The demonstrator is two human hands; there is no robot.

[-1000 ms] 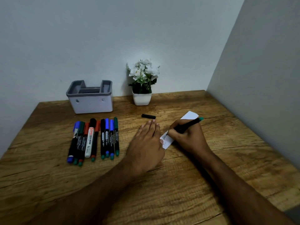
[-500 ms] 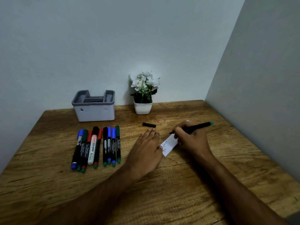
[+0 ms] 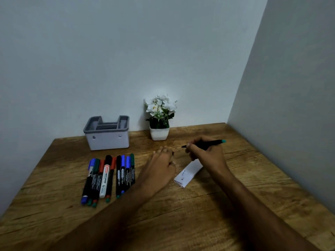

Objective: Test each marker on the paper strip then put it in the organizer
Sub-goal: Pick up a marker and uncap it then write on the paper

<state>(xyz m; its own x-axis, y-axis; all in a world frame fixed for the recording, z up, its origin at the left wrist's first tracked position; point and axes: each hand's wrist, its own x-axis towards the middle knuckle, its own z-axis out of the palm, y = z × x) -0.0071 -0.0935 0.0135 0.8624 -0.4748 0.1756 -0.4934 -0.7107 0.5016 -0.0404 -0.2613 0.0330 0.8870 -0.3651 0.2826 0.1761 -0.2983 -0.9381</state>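
Observation:
My right hand [image 3: 206,156] grips an uncapped black marker [image 3: 208,143] with a green end, raised off the paper, its tip pointing left. The white paper strip [image 3: 188,175] lies on the table below that hand, with small scribbles on it. My left hand [image 3: 160,167] reaches forward over the black cap [image 3: 172,153]; its fingertips curl onto the cap, and only a dark end of the cap shows. Several capped markers [image 3: 108,178] lie side by side to the left. The grey organizer [image 3: 107,140] stands against the back wall, and I see nothing in its compartments.
A white pot of white flowers [image 3: 159,124] stands at the back, right of the organizer. Walls close the wooden table [image 3: 235,205] at the back and on the right. The table's left edge runs diagonally past the markers.
My right hand lifted the marker off the paper and swung its tip left. My left hand left the strip and moved forward onto the cap. The view tilted upward.

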